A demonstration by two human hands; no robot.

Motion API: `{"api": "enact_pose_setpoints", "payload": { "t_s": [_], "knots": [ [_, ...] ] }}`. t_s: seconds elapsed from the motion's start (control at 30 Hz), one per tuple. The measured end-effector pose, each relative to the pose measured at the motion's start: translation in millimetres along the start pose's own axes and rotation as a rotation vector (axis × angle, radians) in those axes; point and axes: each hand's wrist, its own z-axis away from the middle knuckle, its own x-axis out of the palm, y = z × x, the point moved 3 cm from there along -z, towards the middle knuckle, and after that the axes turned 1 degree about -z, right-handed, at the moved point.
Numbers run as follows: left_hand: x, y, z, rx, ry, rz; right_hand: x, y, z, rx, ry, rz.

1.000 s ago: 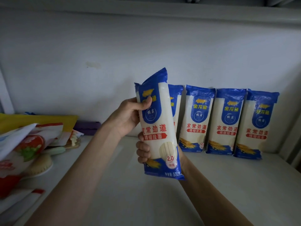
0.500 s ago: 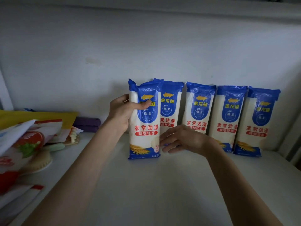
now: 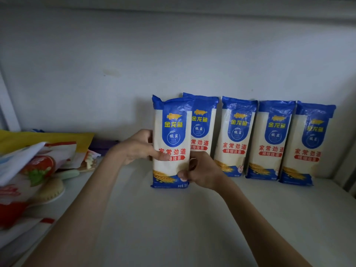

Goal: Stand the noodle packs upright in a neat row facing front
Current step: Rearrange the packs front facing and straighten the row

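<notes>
Head view looks down onto a pale shelf point(image 3: 173, 228) backed by a white wall point(image 3: 173, 54). Five blue-and-white noodle packs stand upright along the back right part of the shelf, labels facing front. Four of them point(image 3: 238, 135) lean against the wall in a row that ends near the right edge of the shelf. The fifth pack point(image 3: 171, 143) stands at the left end of the row, set a little forward of the others, and its right side covers part of the neighbouring pack point(image 3: 202, 124).

Both hands are on that front pack. Left hand point(image 3: 136, 147) cups its left side with the fingers loosely spread, the thumb lying across the red lettering on the front. Right hand point(image 3: 200, 170) is curled against its lower right corner, thumb and fingertips pinching the edge just above the blue bottom band; this hand also hides the lower part of the neighbouring pack.

Along the left edge of the shelf lies a loose heap of snack bags point(image 3: 34, 166) in red, white and yellow, overlapping one another, with a pale round biscuit-like thing point(image 3: 52, 187) beneath them. A purple item point(image 3: 104, 147) sits against the wall between the heap and the left hand. The heap is well apart from the row.
</notes>
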Motion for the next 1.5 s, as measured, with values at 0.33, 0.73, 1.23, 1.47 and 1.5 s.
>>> {"api": "enact_pose_setpoints", "payload": {
  "t_s": [0.33, 0.73, 1.23, 1.47, 1.5],
  "knots": [
    [-17.7, -16.0, -7.8, 0.069, 0.380, 0.079, 41.1, -1.7, -5.6, 0.116, 0.112, 0.030],
    [-16.4, -35.1, -22.6, 0.064, 0.274, -0.103, 61.6, -9.7, -0.5, 0.081, 0.049, 0.338],
    [10.1, -47.3, -26.9, -0.010, 0.577, -0.190, 13.9, 2.9, -8.1, 0.271, 0.460, 0.136],
    [-0.6, -50.8, -34.2, -0.115, 0.440, -0.231, -47.4, 37.0, 11.6, 0.627, 0.963, 0.148],
    [-1.1, -50.6, -35.2, -0.145, 0.401, -0.239, -49.1, 43.1, 11.1, 0.644, 0.926, 0.095]
  ]
}}
